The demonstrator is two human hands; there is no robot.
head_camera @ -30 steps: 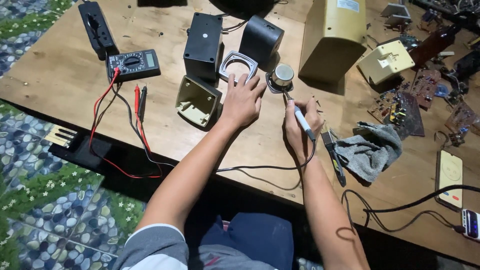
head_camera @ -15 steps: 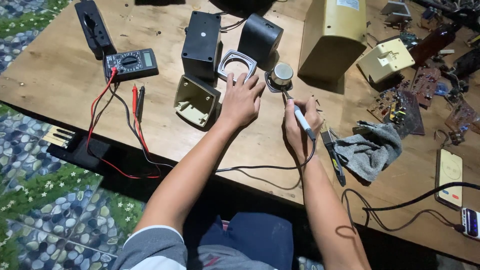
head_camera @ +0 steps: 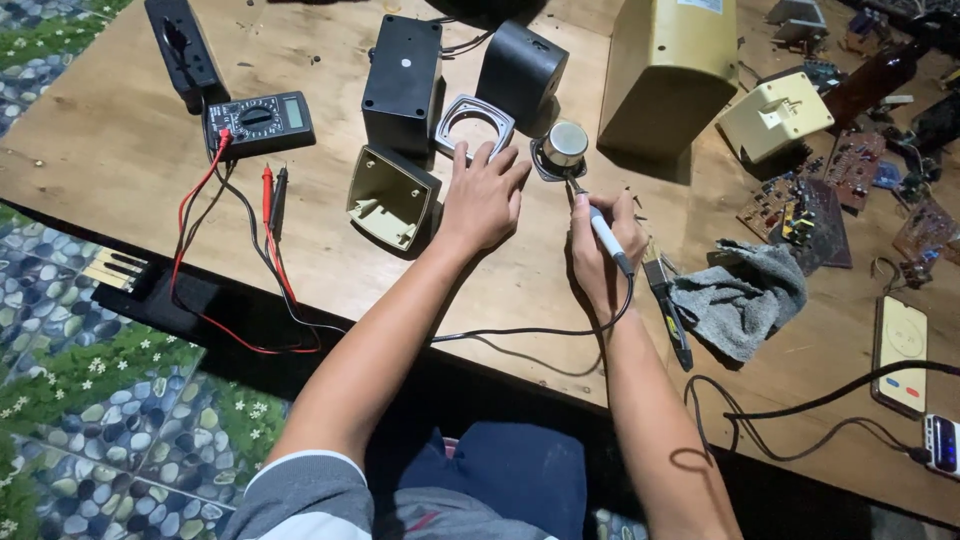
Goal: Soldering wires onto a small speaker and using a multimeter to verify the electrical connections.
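Note:
My right hand [head_camera: 600, 245] grips a soldering iron [head_camera: 603, 233] like a pen, its tip touching the edge of a small round speaker driver [head_camera: 564, 146] lying magnet-up on the wooden table [head_camera: 120, 150]. My left hand [head_camera: 482, 195] rests flat on the table just left of the driver, fingers spread and reaching toward a grey square speaker frame [head_camera: 473, 124]. The iron's black cord [head_camera: 520, 332] trails back toward me across the table edge.
A beige speaker shell [head_camera: 392, 196], two black speaker boxes [head_camera: 403, 80], a multimeter [head_camera: 259, 121] with red and black probes, a tall yellow housing [head_camera: 672, 70], a grey rag [head_camera: 742, 292], a black-handled tool [head_camera: 668, 310], circuit boards [head_camera: 800, 210] and a phone [head_camera: 902, 352] lie around.

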